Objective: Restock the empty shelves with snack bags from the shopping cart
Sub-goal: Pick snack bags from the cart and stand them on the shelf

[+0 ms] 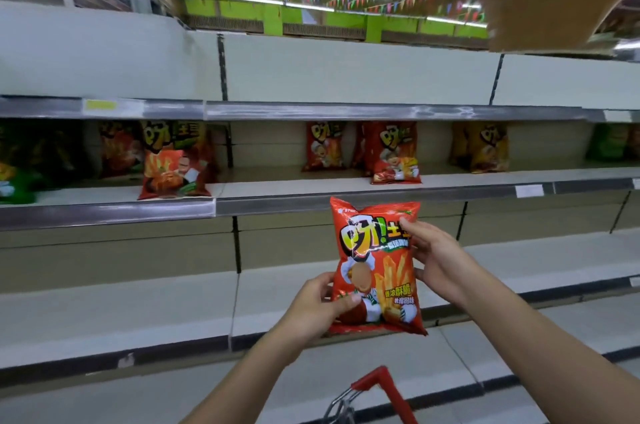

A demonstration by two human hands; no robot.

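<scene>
Snack bag upright btwn hands, both gripping edges.

The red-handled metal shopping cart at six o'clock is cut off by the bottom edge, its basket unseen. At nine o'clock, dark green snack bags run off the left edge, print too blurred to read. At three o'clock, a green bag is likewise blurred and cropped.
</scene>
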